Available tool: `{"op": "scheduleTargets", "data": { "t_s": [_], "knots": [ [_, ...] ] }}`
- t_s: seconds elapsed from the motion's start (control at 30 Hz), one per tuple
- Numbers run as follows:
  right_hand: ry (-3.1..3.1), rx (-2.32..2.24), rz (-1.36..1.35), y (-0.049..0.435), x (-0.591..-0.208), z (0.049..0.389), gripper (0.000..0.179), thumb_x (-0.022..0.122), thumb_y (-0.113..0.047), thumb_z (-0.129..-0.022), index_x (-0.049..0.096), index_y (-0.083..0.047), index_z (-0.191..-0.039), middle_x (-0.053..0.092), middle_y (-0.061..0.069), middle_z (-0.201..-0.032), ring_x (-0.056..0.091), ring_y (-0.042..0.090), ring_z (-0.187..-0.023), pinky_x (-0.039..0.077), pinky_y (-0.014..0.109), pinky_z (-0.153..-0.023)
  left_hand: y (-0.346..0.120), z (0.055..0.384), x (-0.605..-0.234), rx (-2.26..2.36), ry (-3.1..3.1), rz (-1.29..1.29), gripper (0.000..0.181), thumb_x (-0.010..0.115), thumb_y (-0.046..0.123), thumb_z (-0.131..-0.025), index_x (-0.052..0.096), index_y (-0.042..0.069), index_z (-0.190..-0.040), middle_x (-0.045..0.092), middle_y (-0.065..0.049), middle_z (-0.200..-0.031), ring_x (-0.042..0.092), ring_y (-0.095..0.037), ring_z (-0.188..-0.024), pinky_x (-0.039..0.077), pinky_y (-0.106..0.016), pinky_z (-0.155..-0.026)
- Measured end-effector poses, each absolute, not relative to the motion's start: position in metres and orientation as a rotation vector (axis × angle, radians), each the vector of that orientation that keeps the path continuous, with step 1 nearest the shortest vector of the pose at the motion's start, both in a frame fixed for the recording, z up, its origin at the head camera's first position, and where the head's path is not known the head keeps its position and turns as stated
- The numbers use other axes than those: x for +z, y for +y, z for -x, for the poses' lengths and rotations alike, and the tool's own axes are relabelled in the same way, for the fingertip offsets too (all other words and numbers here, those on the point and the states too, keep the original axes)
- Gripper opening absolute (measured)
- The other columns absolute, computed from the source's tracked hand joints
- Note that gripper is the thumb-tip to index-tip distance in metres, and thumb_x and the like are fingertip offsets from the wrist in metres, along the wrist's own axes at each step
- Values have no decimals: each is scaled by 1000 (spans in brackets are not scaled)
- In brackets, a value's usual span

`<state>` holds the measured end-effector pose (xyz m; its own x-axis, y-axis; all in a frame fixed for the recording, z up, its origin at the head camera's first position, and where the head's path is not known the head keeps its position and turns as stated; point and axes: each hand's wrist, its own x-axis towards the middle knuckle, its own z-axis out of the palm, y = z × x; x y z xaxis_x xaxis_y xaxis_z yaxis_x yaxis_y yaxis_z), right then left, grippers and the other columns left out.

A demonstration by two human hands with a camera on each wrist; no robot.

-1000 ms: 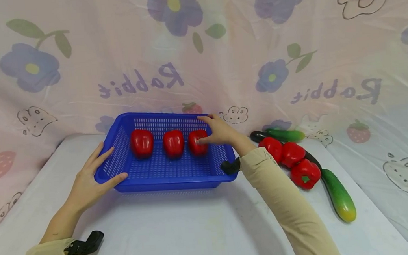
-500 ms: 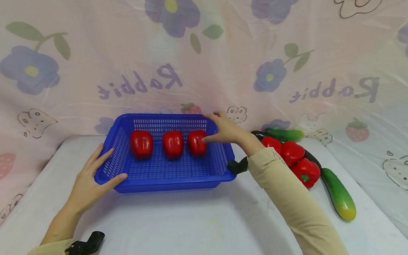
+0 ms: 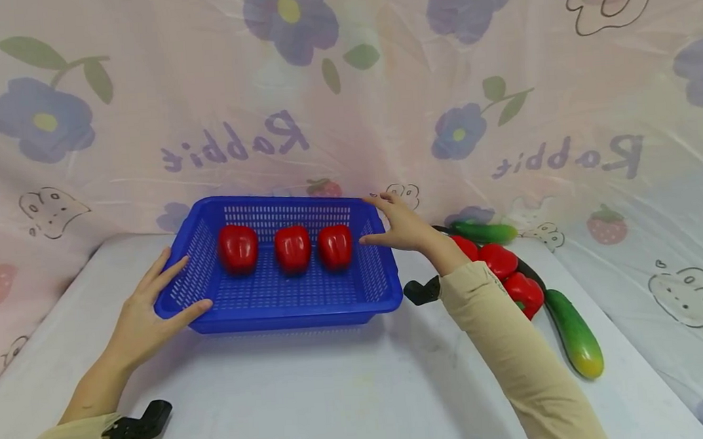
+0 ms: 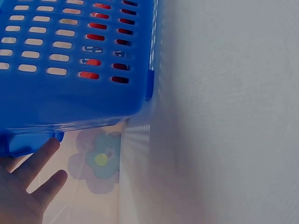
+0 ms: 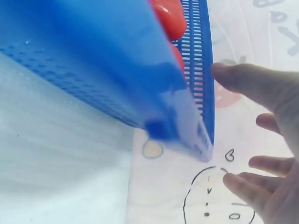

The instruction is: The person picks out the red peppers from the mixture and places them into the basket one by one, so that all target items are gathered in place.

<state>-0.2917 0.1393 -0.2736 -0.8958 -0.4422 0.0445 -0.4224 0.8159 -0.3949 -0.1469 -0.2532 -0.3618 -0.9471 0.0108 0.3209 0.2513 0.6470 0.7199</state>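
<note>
A blue plastic basket with slotted walls stands on the white table, its far side near the backdrop. Inside lie three red bell peppers in a row: one at the left, one mid-row and one at the right. At the basket's left front corner is my left hand, fingers spread along the outside and thumb over the front rim. Over the right rim hovers my right hand, fingers parted and holding nothing. In the right wrist view its thumb points at the basket wall.
Right of the basket lie more red bell peppers, partly behind my right sleeve. A large cucumber, a smaller green one and a dark long vegetable lie beside them. A printed cloth hangs behind the table.
My right hand has let go of the rightmost bell pepper and drawn back to the right, out over the rim. My left hand keeps its place at the basket.
</note>
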Motion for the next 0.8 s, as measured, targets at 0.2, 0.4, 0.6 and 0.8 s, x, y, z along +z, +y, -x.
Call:
{"op": "scheduleTargets", "data": {
  "t_s": [0.2,0.4,0.6,0.8],
  "knots": [
    [2954,-659,695,150,-278,290,85,72,-37,-82,29,-14,-151,16,24,-157,24,45,-142,30,68,-106,-253,147,-361,-1193,-2589,205,80,72,35,-84,32,17,-151,7,-7,-163,8,-49,-144,13,-80,-100],
    [2969,-672,678,161,-281,288,83,72,-37,-83,31,-13,-151,16,24,-156,26,44,-141,31,67,-106,-254,147,-360,-1194,-2584,203,80,72,35,-84,32,17,-151,7,-8,-163,7,-48,-145,12,-80,-101],
    [2980,-644,659,171,-283,288,81,70,-37,-85,30,-15,-151,15,24,-156,29,46,-139,32,67,-105,-254,146,-360,-1204,-2585,205,80,72,34,-84,32,17,-151,7,-8,-163,7,-48,-144,12,-80,-100],
    [3000,-630,608,181,-285,286,82,70,-40,-85,29,-16,-152,15,23,-157,30,47,-138,32,67,-105,-254,147,-361,-1204,-2585,207,79,71,34,-84,32,17,-151,6,-7,-163,7,-48,-145,12,-80,-101]
  ]
}}
